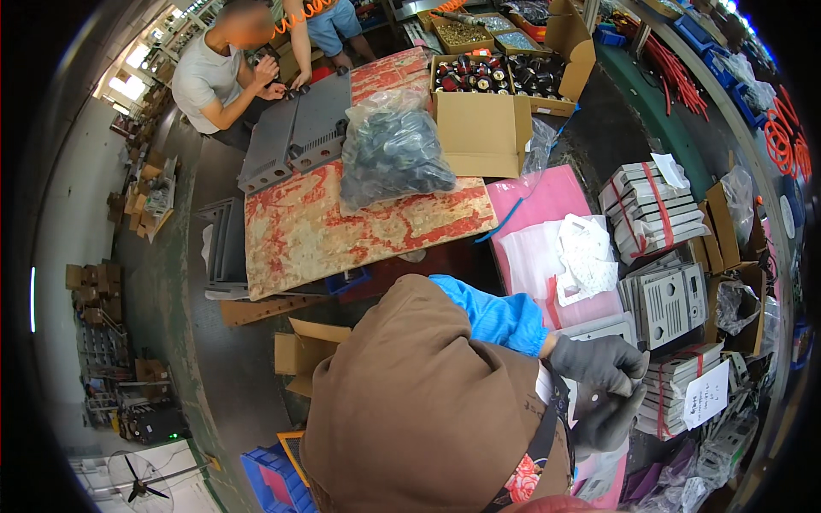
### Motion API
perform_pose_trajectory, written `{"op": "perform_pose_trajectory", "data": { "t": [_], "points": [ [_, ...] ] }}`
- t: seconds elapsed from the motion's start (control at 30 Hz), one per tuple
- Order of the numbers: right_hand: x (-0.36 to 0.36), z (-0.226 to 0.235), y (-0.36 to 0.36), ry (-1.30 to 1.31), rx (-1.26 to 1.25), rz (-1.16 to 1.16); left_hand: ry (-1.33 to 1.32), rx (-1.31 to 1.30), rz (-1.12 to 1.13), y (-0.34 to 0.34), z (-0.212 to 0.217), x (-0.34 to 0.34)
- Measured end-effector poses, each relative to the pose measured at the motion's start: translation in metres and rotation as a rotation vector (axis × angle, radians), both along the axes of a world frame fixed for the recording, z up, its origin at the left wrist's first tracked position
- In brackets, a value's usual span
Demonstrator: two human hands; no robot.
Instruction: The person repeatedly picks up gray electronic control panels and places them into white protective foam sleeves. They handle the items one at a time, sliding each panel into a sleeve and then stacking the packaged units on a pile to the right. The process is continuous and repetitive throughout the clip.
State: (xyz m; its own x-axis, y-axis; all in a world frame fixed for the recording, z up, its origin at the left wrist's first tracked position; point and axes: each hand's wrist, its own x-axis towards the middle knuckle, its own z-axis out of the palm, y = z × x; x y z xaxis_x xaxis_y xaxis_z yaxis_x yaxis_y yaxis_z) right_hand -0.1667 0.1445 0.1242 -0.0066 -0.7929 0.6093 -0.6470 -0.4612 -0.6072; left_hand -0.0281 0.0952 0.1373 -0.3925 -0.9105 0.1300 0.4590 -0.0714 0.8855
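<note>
Both my hands wear dark grey gloves and meet close together at the right, over the bench. The blue sleeve [505, 316] leads to my left hand [594, 363], whose fingers are curled and pinched together at the tips. Just below it, my right hand [609, 423] is also bent closed, its fingertips near the left ones. A pale flat piece with a small hole [588, 398] shows partly between the gloves. What the fingertips hold is too small or hidden to make out. Grey metal panels [674, 308] with cut-outs stand beside my left hand.
Stacked panels tied with red strip [652, 209] and another tied stack [671, 398] sit at the right. White foam sheets [586, 261] lie on pink sheeting. A worn red-and-cream board [299, 227] carries a bag of dark parts [395, 150]. Another person [214, 77] handles grey metal housings [295, 128].
</note>
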Motion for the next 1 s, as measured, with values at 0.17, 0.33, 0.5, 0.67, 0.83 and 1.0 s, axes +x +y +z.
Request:
{"op": "perform_pose_trajectory", "data": {
  "t": [0.17,0.33,0.5,0.67,0.83,1.0],
  "points": [
    [0.009,0.008,0.000,-0.260,0.175,-0.029,-0.169,-0.051,0.013,-0.004,0.017,0.022],
    [0.010,0.026,-0.003,-0.464,0.451,-0.198,-0.337,-0.174,-0.066,-0.005,0.003,0.018],
    [-0.013,0.008,-0.014,-0.546,0.442,-0.425,-0.252,0.195,-0.243,-0.010,0.010,0.025],
    [-0.031,-0.023,-0.022,-0.811,0.361,-0.478,-0.128,0.396,-0.260,-0.024,-0.037,0.036],
    [-0.034,-0.047,-0.017,-0.876,0.299,-0.599,0.004,0.573,-0.184,-0.023,-0.094,0.041],
    [-0.050,-0.044,-0.017,-0.982,0.150,-0.756,-0.275,0.511,-0.042,-0.061,-0.103,0.062]
  ]
}}
